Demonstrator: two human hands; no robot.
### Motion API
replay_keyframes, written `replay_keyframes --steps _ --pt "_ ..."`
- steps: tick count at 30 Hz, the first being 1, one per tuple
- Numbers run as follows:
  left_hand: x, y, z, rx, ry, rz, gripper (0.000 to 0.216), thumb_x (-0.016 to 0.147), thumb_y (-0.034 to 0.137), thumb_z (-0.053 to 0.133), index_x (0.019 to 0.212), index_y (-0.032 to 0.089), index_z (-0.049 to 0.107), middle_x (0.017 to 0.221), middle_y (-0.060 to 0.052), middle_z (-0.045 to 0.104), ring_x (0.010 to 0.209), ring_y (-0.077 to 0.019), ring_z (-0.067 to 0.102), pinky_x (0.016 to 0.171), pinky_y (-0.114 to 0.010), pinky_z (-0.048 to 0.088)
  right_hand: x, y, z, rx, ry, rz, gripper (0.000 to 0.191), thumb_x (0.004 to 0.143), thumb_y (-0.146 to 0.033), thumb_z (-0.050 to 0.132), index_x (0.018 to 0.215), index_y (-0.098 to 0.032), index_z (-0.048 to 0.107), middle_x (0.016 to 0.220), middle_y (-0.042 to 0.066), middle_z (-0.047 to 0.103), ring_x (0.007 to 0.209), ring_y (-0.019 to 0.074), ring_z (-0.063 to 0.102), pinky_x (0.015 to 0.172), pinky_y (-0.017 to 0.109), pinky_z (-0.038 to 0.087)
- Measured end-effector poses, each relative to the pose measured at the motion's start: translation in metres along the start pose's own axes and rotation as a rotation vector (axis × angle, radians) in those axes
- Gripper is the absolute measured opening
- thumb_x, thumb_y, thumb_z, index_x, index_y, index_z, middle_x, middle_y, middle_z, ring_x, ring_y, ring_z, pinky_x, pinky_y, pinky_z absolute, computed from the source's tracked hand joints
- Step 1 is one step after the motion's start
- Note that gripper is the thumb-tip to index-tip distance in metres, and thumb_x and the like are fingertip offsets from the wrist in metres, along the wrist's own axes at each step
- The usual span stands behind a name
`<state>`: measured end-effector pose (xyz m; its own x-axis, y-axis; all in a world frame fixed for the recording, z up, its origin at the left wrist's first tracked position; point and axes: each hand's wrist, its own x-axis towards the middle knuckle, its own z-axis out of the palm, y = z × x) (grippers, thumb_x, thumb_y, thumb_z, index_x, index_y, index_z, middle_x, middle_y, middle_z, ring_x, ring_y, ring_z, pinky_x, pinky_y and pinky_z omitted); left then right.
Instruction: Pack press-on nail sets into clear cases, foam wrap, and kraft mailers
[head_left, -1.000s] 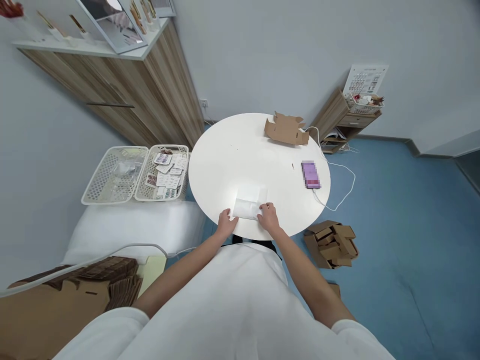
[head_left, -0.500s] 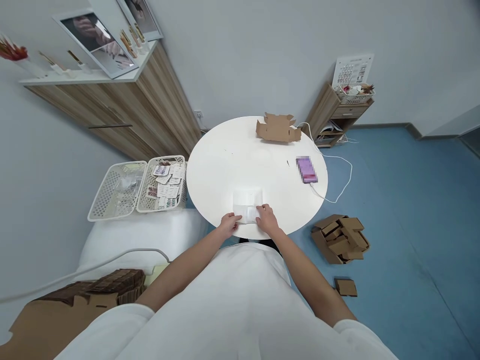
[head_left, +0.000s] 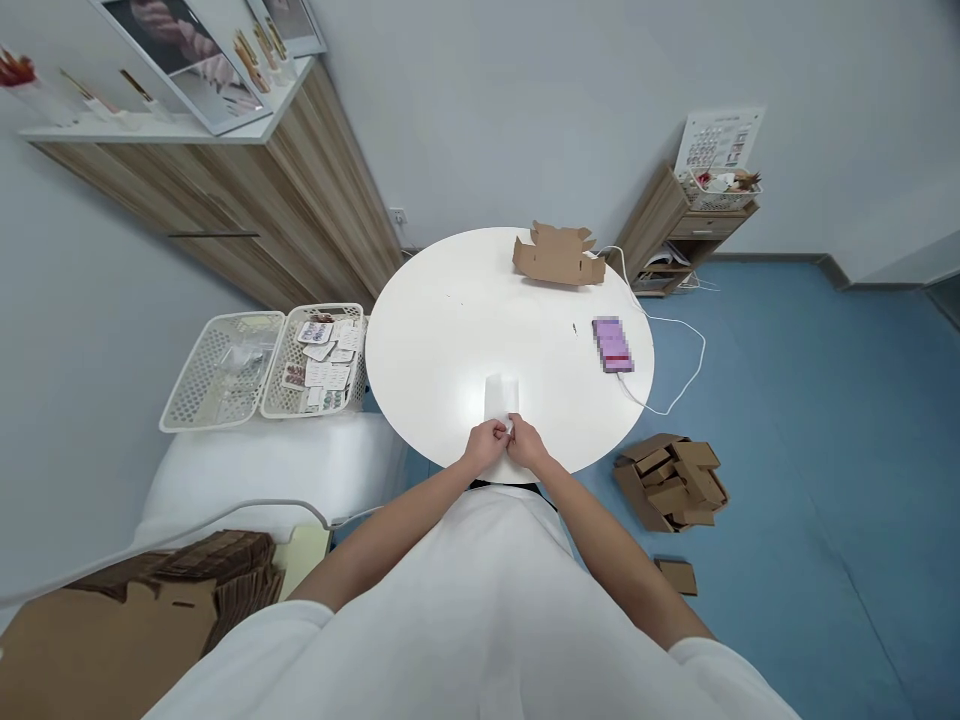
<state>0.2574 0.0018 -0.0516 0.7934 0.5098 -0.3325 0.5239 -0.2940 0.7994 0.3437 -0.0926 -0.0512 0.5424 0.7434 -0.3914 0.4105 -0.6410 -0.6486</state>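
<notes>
A thin whitish translucent sheet point(head_left: 501, 396), perhaps a plastic or foam bag, lies at the near edge of the round white table point(head_left: 435, 310). My left hand point(head_left: 486, 444) is closed at its near left end, fingers pinched together. From the other side my right hand point(head_left: 526, 443) pinches the same end, and the fingers of both hands almost meet. Between them shows a small bunched white part of the sheet. Whether anything is wrapped inside cannot be made out.
An unfolded cardboard box point(head_left: 559, 256) lies at the table's back, a purple pixelated device point(head_left: 613, 345) with a white cable at right. Two white baskets point(head_left: 315, 362) point(head_left: 225, 370) stand left, one with cards. Flattened cardboard point(head_left: 112, 640) is lower left; a carton of cardboard point(head_left: 671, 483) sits on the floor.
My hands have come together, the left moving right. The white sheet, earlier spread wide between them, is now narrower and gathered at its near end.
</notes>
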Motion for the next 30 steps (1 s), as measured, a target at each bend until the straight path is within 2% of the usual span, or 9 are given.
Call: replay_keyframes --steps 3,7,10,13,16,18,22,26,30 --pt "-0.005 0.003 0.005 0.085 -0.024 0.085 0.022 0.079 0.02 0.039 0.081 0.02 0.061 0.078 -0.003 0.062 0.077 -0.017 0.057 0.072 -0.032 0.046 -0.001 0.007 -0.011 0.188 -0.071 -0.02 0.053 0.071 -0.016 0.049 0.123 -0.019 0.038 0.082 0.001 0.059 0.074 0.0126 0.055 0.068 0.023 0.042" --pt "-0.015 0.005 0.011 0.172 -0.016 0.132 0.026 0.08 0.019 0.037 0.091 0.018 0.06 0.087 -0.007 0.06 0.085 -0.0191 0.056 0.076 -0.034 0.046 0.009 0.009 -0.018 0.337 -0.111 0.085 0.032 0.078 -0.026 0.04 0.109 -0.023 0.048 0.072 -0.003 0.058 0.069 0.0119 0.055 0.064 0.023 0.042" --pt "-0.022 0.005 0.015 0.208 -0.015 0.178 0.024 0.074 0.017 0.044 0.093 0.017 0.058 0.092 -0.008 0.058 0.089 -0.0208 0.054 0.08 -0.036 0.045 0.021 0.005 -0.015 0.209 -0.061 0.172 0.024 0.077 -0.032 0.046 0.099 -0.023 0.049 0.067 -0.003 0.055 0.065 0.0137 0.054 0.06 0.024 0.04" --pt "-0.027 0.003 0.013 0.166 -0.001 0.195 0.021 0.071 0.02 0.05 0.09 0.018 0.059 0.092 -0.006 0.059 0.088 -0.0199 0.055 0.082 -0.035 0.045 0.029 0.004 -0.008 0.074 -0.039 0.185 0.022 0.077 -0.03 0.047 0.097 -0.023 0.046 0.067 -0.002 0.055 0.064 0.015 0.054 0.056 0.024 0.037" --pt "-0.028 -0.001 0.004 0.157 0.162 0.108 0.024 0.074 0.021 0.048 0.095 0.02 0.059 0.095 -0.006 0.059 0.09 -0.0186 0.055 0.083 -0.034 0.045 0.031 0.007 -0.005 0.032 -0.057 0.147 0.02 0.079 -0.031 0.045 0.098 -0.024 0.043 0.07 -0.001 0.056 0.066 0.0158 0.055 0.054 0.024 0.036" --pt "-0.025 -0.003 0.0 0.237 0.234 0.092 0.03 0.075 0.024 0.049 0.104 0.02 0.056 0.108 -0.007 0.055 0.103 -0.0207 0.05 0.09 -0.036 0.041 0.031 0.009 -0.005 0.018 -0.066 0.127 0.021 0.08 -0.033 0.044 0.099 -0.024 0.041 0.072 -0.001 0.057 0.068 0.0161 0.055 0.054 0.024 0.035" --pt "-0.018 -0.005 0.001 0.398 0.122 0.16 0.038 0.077 0.027 0.049 0.115 0.023 0.051 0.129 -0.006 0.042 0.122 -0.0232 0.034 0.1 -0.041 0.03 0.03 0.01 -0.008 0.006 -0.101 0.097 0.022 0.083 -0.033 0.041 0.102 -0.023 0.039 0.077 0.0 0.058 0.069 0.0164 0.056 0.055 0.024 0.035" --pt "-0.017 -0.004 0.006 0.466 0.09 0.158 0.038 0.079 0.027 0.046 0.117 0.022 0.049 0.133 -0.008 0.039 0.125 -0.0235 0.032 0.102 -0.042 0.028 0.02 0.012 -0.018 -0.074 -0.089 -0.064 0.028 0.082 -0.028 0.04 0.109 -0.021 0.037 0.092 0.006 0.058 0.079 0.0188 0.055 0.062 0.028 0.039" --pt "-0.018 -0.001 0.005 0.496 0.077 0.142 0.037 0.077 0.027 0.048 0.114 0.023 0.051 0.135 -0.007 0.037 0.129 -0.0267 0.025 0.103 -0.045 0.025 0.006 0.014 -0.028 -0.226 -0.048 -0.437 0.04 0.075 -0.026 0.052 0.113 -0.02 0.041 0.118 0.012 0.048 0.107 0.0254 0.044 0.083 0.036 0.036"
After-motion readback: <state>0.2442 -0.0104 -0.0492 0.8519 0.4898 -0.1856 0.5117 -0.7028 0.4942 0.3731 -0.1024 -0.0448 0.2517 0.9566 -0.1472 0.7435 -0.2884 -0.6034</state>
